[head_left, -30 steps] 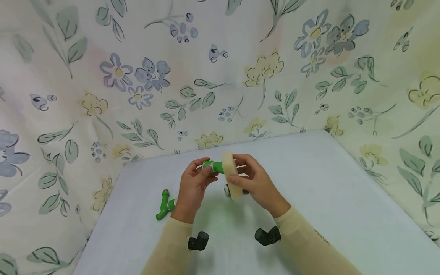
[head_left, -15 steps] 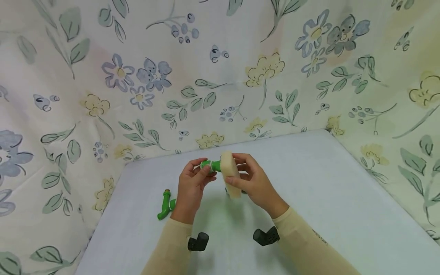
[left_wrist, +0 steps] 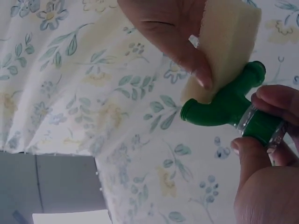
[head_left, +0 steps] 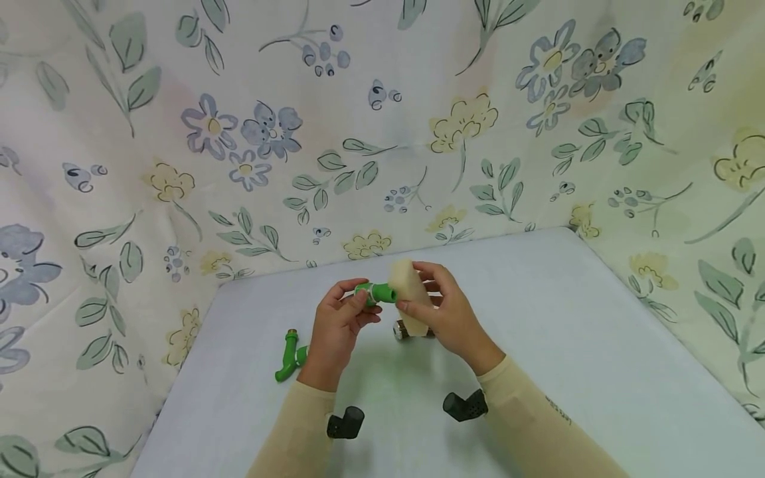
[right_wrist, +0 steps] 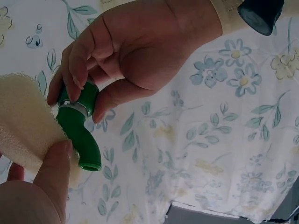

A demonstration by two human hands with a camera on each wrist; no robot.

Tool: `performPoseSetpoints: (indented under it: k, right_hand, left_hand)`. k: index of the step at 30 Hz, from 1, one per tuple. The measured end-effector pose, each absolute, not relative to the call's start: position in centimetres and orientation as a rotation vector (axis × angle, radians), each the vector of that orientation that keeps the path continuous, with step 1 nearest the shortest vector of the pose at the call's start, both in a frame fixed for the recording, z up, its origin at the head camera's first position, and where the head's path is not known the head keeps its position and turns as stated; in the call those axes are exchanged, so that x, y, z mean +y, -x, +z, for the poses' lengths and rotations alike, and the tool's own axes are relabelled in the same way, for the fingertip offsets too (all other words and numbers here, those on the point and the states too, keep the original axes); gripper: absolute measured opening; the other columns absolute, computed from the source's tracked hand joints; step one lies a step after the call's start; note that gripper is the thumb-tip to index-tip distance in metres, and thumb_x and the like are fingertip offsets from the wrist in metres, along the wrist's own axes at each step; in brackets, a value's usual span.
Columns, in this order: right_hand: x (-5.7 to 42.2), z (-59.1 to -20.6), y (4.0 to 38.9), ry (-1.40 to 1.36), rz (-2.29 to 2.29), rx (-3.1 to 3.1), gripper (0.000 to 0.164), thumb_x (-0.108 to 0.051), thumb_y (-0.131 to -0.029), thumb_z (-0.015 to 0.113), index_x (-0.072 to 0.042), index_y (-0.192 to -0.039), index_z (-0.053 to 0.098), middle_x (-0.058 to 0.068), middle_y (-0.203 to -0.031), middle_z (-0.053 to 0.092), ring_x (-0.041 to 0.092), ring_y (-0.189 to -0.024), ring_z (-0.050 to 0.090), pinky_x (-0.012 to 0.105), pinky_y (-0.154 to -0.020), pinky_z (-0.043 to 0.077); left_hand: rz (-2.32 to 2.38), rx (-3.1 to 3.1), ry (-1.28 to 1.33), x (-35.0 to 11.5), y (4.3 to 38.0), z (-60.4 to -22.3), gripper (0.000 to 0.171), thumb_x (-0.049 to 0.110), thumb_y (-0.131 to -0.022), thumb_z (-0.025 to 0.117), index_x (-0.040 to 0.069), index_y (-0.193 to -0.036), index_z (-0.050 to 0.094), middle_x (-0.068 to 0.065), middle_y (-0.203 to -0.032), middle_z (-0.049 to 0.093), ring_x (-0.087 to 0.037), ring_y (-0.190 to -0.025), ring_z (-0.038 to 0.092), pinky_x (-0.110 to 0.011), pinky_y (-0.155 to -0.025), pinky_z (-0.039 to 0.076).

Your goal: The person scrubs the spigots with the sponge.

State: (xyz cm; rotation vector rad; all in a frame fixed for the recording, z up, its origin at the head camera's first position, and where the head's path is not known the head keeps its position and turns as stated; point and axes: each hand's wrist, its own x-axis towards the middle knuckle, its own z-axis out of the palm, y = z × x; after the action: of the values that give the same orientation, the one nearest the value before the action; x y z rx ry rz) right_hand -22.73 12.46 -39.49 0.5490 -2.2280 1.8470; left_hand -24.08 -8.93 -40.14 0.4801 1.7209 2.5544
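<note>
My left hand (head_left: 335,328) grips a green plastic tap (head_left: 383,293) by its round, silver-ringed end, raised over the table. In the left wrist view the tap's body (left_wrist: 224,105) branches into two open ends. My right hand (head_left: 457,318) holds a cream sponge block (head_left: 408,284) between thumb and fingers. The sponge lies along the tap's branched side, and the right thumb (left_wrist: 203,74) is close to the green body. From the right wrist view, the curved spout (right_wrist: 86,144) points down beside the sponge (right_wrist: 28,121).
A second green tap (head_left: 289,358) with a brown threaded end lies on the white table (head_left: 538,299), left of my left wrist. A shiny metal piece (head_left: 400,330) sits behind the sponge, partly hidden. Floral cloth (head_left: 382,166) hangs at the back and sides.
The sponge has tilted and shifted slightly right against the tap, uncovering the tap's open end and more of the metal piece. Both hands keep their holds.
</note>
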Motion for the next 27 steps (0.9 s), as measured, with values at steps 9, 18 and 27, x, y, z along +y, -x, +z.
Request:
performPoseSetpoints:
  k: [9, 18, 27]
  right_hand:
    - [13.1, -39.1, 22.9, -0.386, 1.729, -2.286, 0.064, -0.028, -0.085, 0.075, -0.014, -0.139, 0.043, 0.005, -0.122, 0.045, 0.025, -0.109, 0.045, 0.045, -0.084, 0.045]
    - [12.4, -38.5, 21.5, -0.398, 1.791, -2.295, 0.064, -0.023, -0.087, 0.072, -0.007, -0.140, 0.040, 0.012, -0.124, 0.044, 0.029, -0.110, 0.044, 0.045, -0.086, 0.043]
    - [12.1, -40.9, 22.6, -0.474, 2.000, -2.257, 0.062, -0.043, -0.084, 0.072, -0.028, -0.137, 0.043, 0.004, -0.123, 0.047, 0.027, -0.109, 0.050, 0.043, -0.079, 0.051]
  left_hand:
    - [2.537, 1.700, -0.478, -8.8, 23.9, -40.5, 0.044, 0.019, -0.094, 0.063, -0.006, -0.125, 0.047, -0.019, -0.096, 0.067, -0.027, -0.078, 0.066, -0.038, -0.074, 0.056]
    - [2.551, 1.740, -0.455, -8.8, 23.8, -40.8, 0.045, 0.018, -0.093, 0.065, -0.006, -0.127, 0.048, -0.021, -0.098, 0.065, -0.029, -0.081, 0.066, -0.039, -0.076, 0.056]
    - [2.597, 1.760, -0.390, -8.5, 23.9, -40.8, 0.049, 0.018, -0.090, 0.069, -0.006, -0.127, 0.048, -0.023, -0.110, 0.060, -0.032, -0.089, 0.066, -0.046, -0.083, 0.052]
